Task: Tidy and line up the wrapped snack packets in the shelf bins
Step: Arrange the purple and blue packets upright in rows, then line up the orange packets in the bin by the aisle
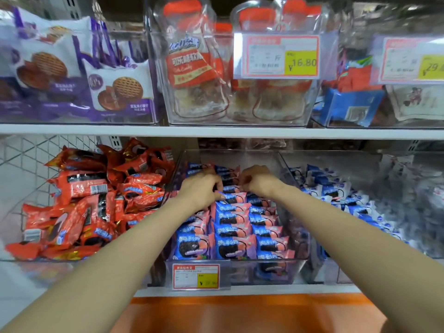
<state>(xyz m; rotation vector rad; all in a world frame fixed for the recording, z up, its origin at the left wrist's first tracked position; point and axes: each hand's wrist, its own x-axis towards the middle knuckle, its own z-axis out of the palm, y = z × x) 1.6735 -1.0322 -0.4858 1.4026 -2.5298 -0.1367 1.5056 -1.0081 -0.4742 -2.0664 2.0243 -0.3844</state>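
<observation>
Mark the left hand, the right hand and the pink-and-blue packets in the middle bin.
left hand (201,186): head view, back of the hand.
right hand (258,180): head view, back of the hand.
pink-and-blue packets (234,246): head view, front packet's face.

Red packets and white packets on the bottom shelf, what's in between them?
In the head view, a clear bin of pink-and-blue packets sits between the red packets and white packets; the left hand and right hand reach into it.

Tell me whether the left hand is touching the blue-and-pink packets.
Touching. Head view: the left hand pinches the blue-and-pink packets with curled fingers, no gap showing.
</observation>
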